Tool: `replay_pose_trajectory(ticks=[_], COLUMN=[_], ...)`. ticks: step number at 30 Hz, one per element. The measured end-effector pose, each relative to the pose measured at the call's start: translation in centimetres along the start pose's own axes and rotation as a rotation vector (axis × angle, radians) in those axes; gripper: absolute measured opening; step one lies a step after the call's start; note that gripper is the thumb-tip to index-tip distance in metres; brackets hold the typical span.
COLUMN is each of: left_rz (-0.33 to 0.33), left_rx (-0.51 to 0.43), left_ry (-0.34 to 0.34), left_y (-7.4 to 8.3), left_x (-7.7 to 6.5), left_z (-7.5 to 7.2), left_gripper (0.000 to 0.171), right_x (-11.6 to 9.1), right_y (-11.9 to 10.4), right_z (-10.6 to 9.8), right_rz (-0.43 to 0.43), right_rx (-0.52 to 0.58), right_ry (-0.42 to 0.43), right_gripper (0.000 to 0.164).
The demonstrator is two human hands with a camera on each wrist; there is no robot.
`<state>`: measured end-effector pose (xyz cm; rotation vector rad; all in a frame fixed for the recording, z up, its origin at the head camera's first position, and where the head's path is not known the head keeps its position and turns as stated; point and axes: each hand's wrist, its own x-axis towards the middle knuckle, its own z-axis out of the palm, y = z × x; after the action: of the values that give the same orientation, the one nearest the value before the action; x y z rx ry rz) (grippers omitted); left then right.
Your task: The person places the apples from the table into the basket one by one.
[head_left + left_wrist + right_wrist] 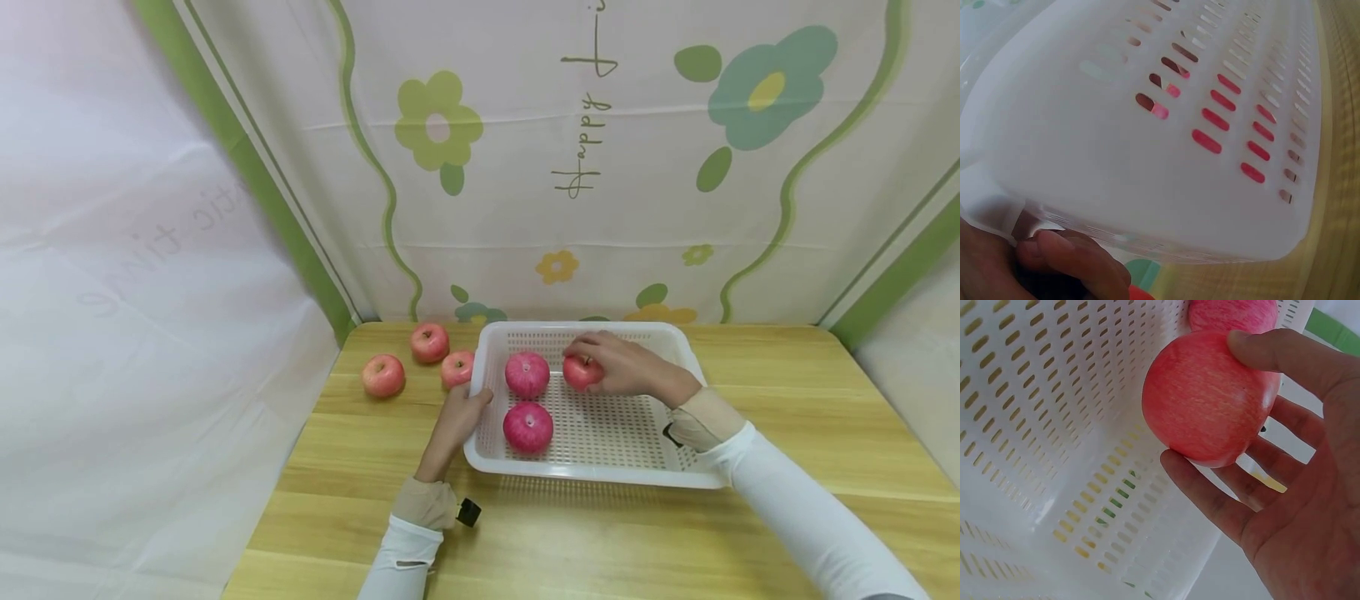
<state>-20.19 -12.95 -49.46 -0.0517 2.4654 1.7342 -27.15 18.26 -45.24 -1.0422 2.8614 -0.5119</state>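
Note:
A white slotted plastic basket (592, 475) sits on the wooden table. At its left end my left hand (454, 423) grips the rim, and the left wrist view shows curled fingers (1079, 259) under that edge. Inside the basket, toward the back, my right hand (621, 365) holds a red apple (581, 373). Thumb and fingers lie around this apple (1207, 400) in the right wrist view. Two deeper pink apples (527, 374) lie in the basket's left part, one in front of the other.
Left of the basket, three paler red apples lie on the table (352, 467): one at the back (430, 342), one farther left (383, 376), one beside the basket wall (457, 368). A flower-printed curtain (495, 208) hangs behind the table's back edge.

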Motion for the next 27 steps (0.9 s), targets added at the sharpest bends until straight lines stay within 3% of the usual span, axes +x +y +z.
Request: replay_pose_trajectory(ticks=[27], left_rz=[-0.024], left_rx=[0.002], left_ry=[-0.002], left_y=[0.3], left_x=[-0.2], left_z=[0.0], left_gripper=[0.045], right_x=[0.5], right_y=[0.4], right_z=[1.1], right_rz=[-0.045], right_rx=[0.005], right_ry=[-0.088], right_gripper=[0.063])
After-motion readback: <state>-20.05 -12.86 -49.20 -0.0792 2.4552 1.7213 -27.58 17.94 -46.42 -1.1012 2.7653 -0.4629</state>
